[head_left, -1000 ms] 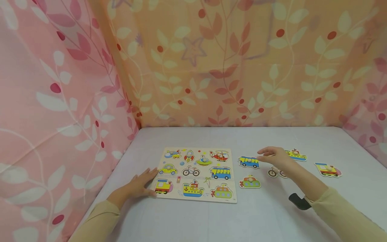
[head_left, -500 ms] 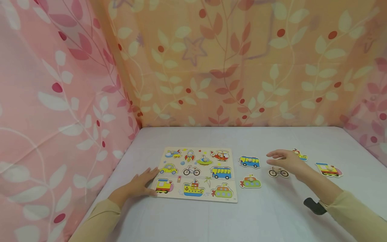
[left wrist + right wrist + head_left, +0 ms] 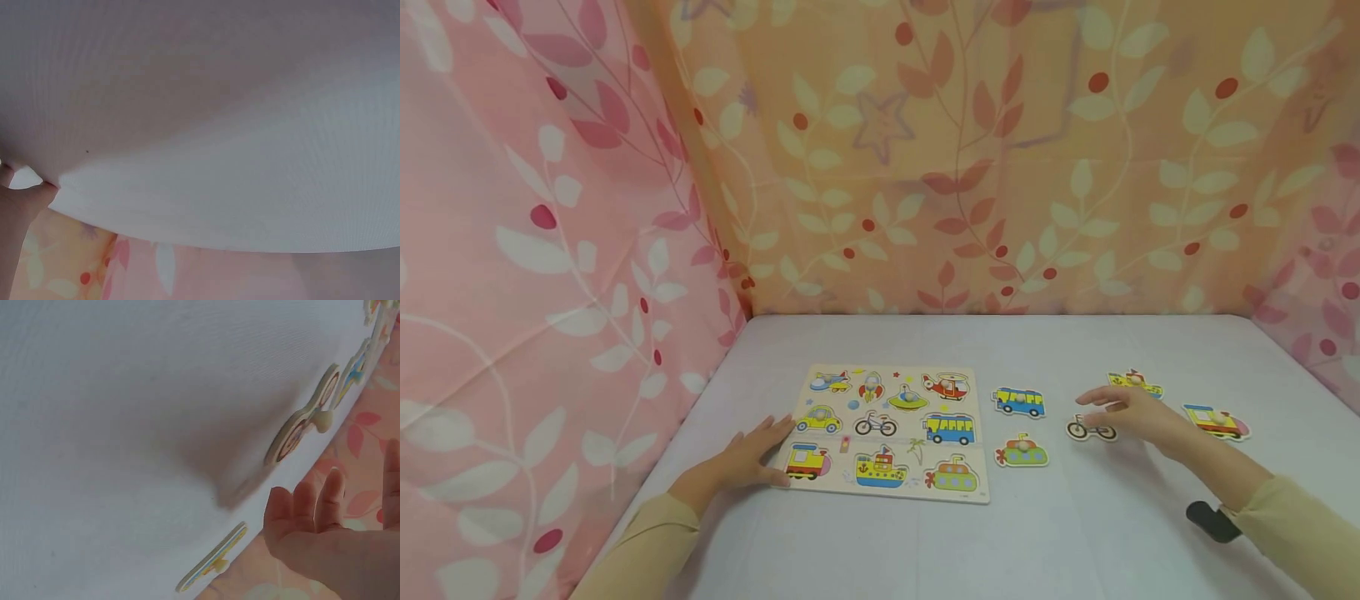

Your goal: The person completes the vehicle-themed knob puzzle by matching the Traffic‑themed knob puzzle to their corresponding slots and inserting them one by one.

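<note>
A wooden peg puzzle board with printed vehicle pictures lies on the table. My left hand rests against its left edge, fingers spread. My right hand hovers over the bicycle piece, fingers loosely bent and holding nothing. In the right wrist view, a gap shows between those fingers and the bicycle piece's knob. Around it lie a bus piece, a submarine piece, a ship piece, partly behind the hand, and a train piece.
Knobbed pieces such as the helicopter and car sit in the board. A white cloth covers the table. Floral curtains stand behind and at the sides. Something black is at the right wrist.
My right hand has moved right, from beside the bus piece to above the bicycle piece, uncovering the bicycle. The left hand and the board look unmoved.
</note>
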